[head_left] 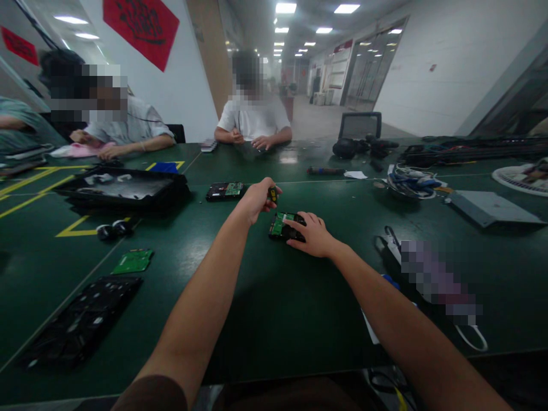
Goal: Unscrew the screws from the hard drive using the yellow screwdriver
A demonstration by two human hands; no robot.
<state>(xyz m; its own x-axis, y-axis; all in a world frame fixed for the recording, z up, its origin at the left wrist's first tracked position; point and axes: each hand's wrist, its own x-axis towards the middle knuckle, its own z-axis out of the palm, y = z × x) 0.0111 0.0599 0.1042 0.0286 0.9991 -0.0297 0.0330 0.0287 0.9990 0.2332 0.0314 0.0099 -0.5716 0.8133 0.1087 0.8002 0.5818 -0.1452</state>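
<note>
My left hand point(257, 201) is closed around a black-and-yellow handle, apparently of a screwdriver point(273, 196). It is above the far left edge of a hard drive point(278, 226); no shaft or tip can be made out. The drive lies on the table with its green circuit board facing up. My right hand point(314, 235) grips the drive from the right, thumb at the near edge and fingers over the top, covering its right half. Just left of my left hand, a second hard drive point(225, 191) lies board side up.
On the green table point(257, 319), a black tray point(124, 191), loose green board point(133, 261) and black plate point(81, 319) lie left. A cable bundle point(413, 181), grey metal box point(496, 206) and lanyard point(436, 279) lie right. Beyond sit co-workers, one directly opposite point(257, 120).
</note>
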